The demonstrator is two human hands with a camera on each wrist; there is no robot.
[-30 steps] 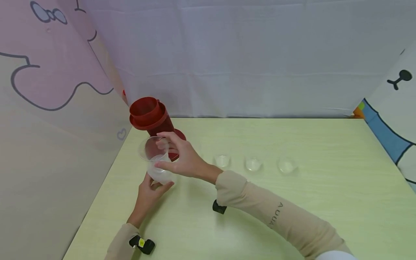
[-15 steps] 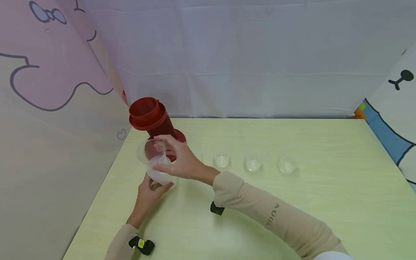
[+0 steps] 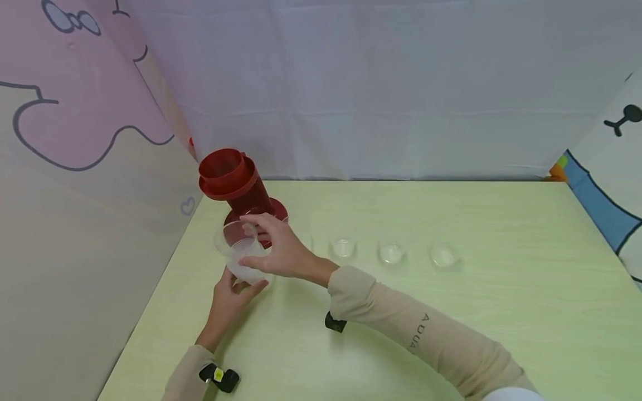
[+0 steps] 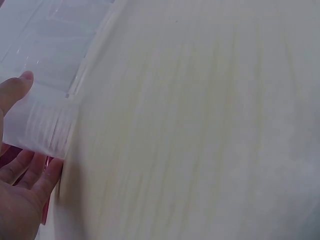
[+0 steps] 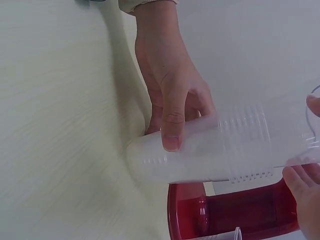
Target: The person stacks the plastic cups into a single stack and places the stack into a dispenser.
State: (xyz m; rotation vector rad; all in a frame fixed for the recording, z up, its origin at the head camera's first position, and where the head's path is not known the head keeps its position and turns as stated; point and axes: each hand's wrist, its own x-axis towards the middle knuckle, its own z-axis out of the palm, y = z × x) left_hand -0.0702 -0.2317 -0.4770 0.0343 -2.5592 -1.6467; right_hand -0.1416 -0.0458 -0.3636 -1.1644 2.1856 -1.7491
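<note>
Over the left part of the table, my left hand (image 3: 230, 298) holds a stack of clear plastic cups (image 3: 244, 272) from below, thumb on one side and fingers on the other. Above it, my right hand (image 3: 286, 248) grips another clear cup (image 3: 223, 243) near its rim, thumb and fingers spread round its side. The right wrist view shows this upper cup (image 5: 290, 132) lined up with the ribbed rims of the stack (image 5: 200, 155), its lower end inside them. In the left wrist view the left hand's fingers (image 4: 30, 175) lie along the stack's side.
Just behind the hands stands a red tube-shaped stand (image 3: 248, 195) with a wide collar and round base. Several clear cups, among them a cup (image 3: 343, 248) and another cup (image 3: 443, 255), stand in a row across the middle of the pale table (image 3: 451, 334). A white cloth (image 3: 376, 100) hangs behind.
My right hand has come down a little, and the upper cup has sunk deeper toward the stack. The left hand and the stack have stayed in place.
</note>
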